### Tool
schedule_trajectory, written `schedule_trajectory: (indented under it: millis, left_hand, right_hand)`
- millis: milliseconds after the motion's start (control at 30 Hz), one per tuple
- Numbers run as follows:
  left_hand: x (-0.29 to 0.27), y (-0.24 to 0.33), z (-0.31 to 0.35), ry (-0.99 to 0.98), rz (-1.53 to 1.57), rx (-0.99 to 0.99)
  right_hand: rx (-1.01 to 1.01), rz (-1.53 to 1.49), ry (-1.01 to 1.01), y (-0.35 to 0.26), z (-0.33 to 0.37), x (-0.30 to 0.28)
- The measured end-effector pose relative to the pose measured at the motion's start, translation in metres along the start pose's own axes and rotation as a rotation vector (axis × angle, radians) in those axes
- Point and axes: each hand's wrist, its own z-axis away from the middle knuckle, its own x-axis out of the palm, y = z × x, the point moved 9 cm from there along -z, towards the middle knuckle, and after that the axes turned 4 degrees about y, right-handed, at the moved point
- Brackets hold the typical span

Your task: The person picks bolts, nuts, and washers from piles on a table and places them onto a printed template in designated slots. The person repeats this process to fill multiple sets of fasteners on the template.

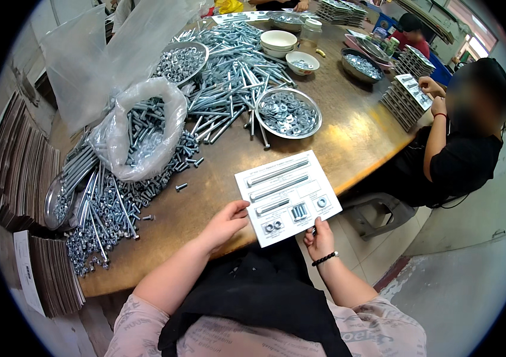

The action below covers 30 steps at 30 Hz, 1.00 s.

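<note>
A white rectangular card (319, 177) is tilted at the front edge of the table. Long bolts, a shorter bolt, nuts and small parts show on it in rows; whether printed or real, I cannot tell. My left hand (224, 225) is closed at its left edge, fingertips against the border. At the lower right edge my right hand (321, 239) pinches the card, thumb on top, with a black bead bracelet at the wrist. A small dark bit shows beside that thumb, too small to make out. Beyond the card stands a metal bowl of washers (289, 114).
A heap of long bolts (229, 71) covers the back of the table. Left are a plastic bag of bolts (149, 128), loose nuts (89, 241) and stacked cardboard sheets (50, 276). White bowls (278, 40) stand farther back. A co-worker (467, 125) sits right, beside stacked cards (403, 106).
</note>
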Motion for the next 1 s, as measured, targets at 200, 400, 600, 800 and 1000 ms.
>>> schedule_trajectory:
  millis: [200, 400, 600, 800, 1000]
  left_hand:
    - [0.019, 0.015, -0.002, -0.006, -0.135, 0.201]
    - [-0.051, 0.057, 0.074, 0.390, -0.498, 0.529]
    - [-0.180, 0.103, 0.203, 1.059, -0.875, 0.660]
    - [-0.259, 0.150, 0.348, 1.591, -1.554, 0.478]
    - [-0.351, 0.144, 0.455, 1.863, -1.589, -0.334]
  right_hand:
    - [-0.100, -0.041, 0.121, -0.037, -0.041, -0.032]
    - [-0.230, -0.050, 0.172, -0.089, -0.089, -0.075]
    - [-0.259, 0.041, 0.281, -0.141, -0.169, -0.153]
    - [-0.318, 0.124, 0.242, -0.213, -0.282, -0.252]
    - [-0.341, 0.148, 0.379, -0.191, -0.272, -0.236]
